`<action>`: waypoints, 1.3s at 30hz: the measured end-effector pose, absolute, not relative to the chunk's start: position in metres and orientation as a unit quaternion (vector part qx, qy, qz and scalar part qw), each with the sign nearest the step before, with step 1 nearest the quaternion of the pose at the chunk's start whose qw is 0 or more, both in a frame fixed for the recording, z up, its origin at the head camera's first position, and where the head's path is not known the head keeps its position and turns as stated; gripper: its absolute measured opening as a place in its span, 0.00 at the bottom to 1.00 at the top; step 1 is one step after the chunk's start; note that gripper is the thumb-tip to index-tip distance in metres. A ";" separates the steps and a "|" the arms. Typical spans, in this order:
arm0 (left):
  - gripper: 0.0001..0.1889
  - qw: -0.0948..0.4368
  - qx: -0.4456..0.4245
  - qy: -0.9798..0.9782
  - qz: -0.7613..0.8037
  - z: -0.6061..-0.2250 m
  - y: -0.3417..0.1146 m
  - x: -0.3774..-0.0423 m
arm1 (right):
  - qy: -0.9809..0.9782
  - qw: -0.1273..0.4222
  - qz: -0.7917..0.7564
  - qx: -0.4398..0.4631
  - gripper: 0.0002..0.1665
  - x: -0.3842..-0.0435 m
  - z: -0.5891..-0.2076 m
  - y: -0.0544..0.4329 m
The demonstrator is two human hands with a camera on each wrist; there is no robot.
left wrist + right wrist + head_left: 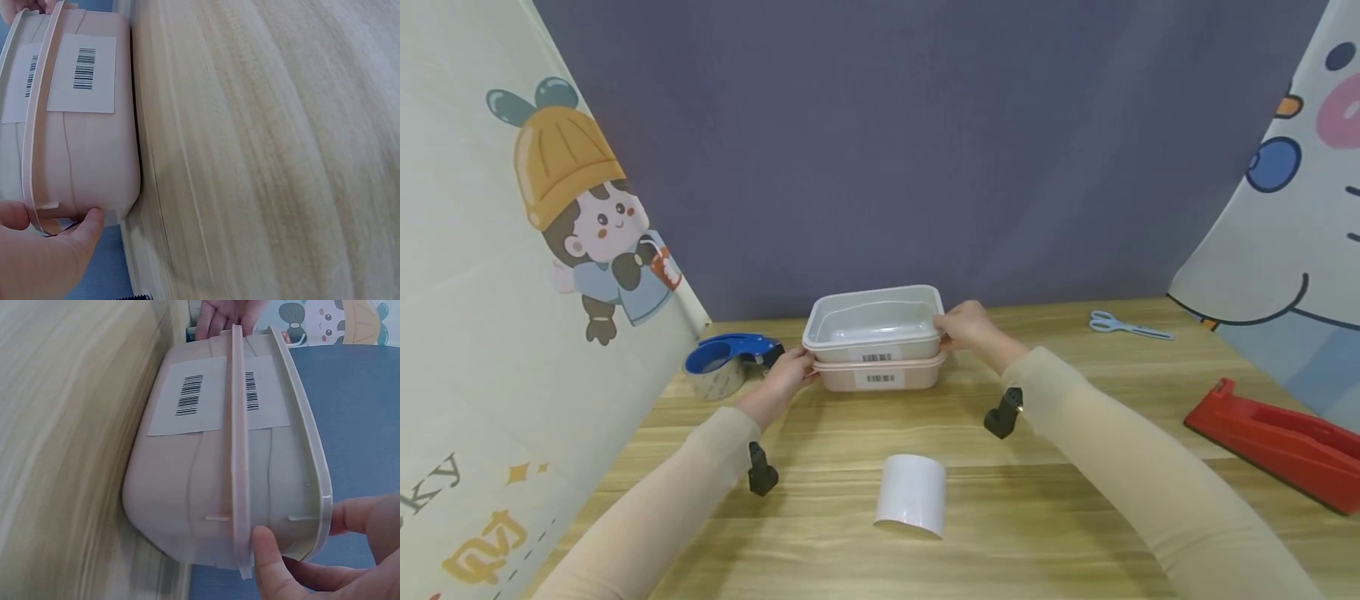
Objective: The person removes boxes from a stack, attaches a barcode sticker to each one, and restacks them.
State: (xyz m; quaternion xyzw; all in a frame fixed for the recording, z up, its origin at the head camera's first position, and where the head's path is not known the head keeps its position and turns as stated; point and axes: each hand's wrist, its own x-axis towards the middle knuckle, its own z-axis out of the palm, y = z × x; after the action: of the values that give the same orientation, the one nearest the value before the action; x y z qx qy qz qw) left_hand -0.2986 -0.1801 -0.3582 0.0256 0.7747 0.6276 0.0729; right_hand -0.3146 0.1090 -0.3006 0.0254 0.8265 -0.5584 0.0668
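Observation:
Two shallow plastic storage boxes are stacked at the back of the table. The white box (876, 321) sits on top, inside the rim of the pink box (842, 379); both carry a barcode label on the front. My left hand (788, 373) grips the left end of the pink box at its rim, thumb against the wall below. At the opposite end my right hand (966, 325) holds the white box, with the thumb (269, 550) on its wall beside the pink rim and a finger at the white rim.
A curved white glossy sheet (912, 493) lies in front of the boxes. To the left is a blue tape gun (733, 346) with a tape roll (718, 382). Light blue scissors (1127, 327) and a red tape dispenser (1277, 442) lie to the right. A dark curtain (925, 150) hangs behind.

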 end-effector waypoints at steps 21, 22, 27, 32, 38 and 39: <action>0.25 0.085 0.022 0.751 0.655 -0.359 -0.181 -0.297 | 0.865 0.033 -0.501 0.009 0.20 -0.312 -0.318 0.117; 0.25 0.084 0.023 0.750 0.655 -0.359 -0.181 -0.297 | 0.864 0.033 -0.503 0.008 0.20 -0.312 -0.318 0.117; 0.25 0.083 0.026 0.752 0.654 -0.359 -0.181 -0.296 | 0.862 0.032 -0.506 0.006 0.20 -0.314 -0.321 0.117; 0.25 0.081 0.015 0.763 0.641 -0.355 -0.183 -0.294 | 0.854 0.042 -0.518 0.007 0.23 -0.314 -0.321 0.123; 0.27 0.066 -0.014 0.792 0.606 -0.340 -0.189 -0.296 | 0.847 0.041 -0.529 -0.034 0.29 -0.313 -0.315 0.139; 0.27 0.062 -0.014 0.799 0.597 -0.337 -0.190 -0.296 | 0.848 0.038 -0.527 -0.042 0.30 -0.313 -0.312 0.143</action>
State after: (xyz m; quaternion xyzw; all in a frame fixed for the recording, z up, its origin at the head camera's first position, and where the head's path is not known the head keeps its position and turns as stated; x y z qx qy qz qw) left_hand -0.2961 -0.1903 -0.3369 -0.0136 0.7994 0.5974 0.0623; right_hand -0.3128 0.1425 -0.3123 -0.0416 0.8483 -0.5265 0.0376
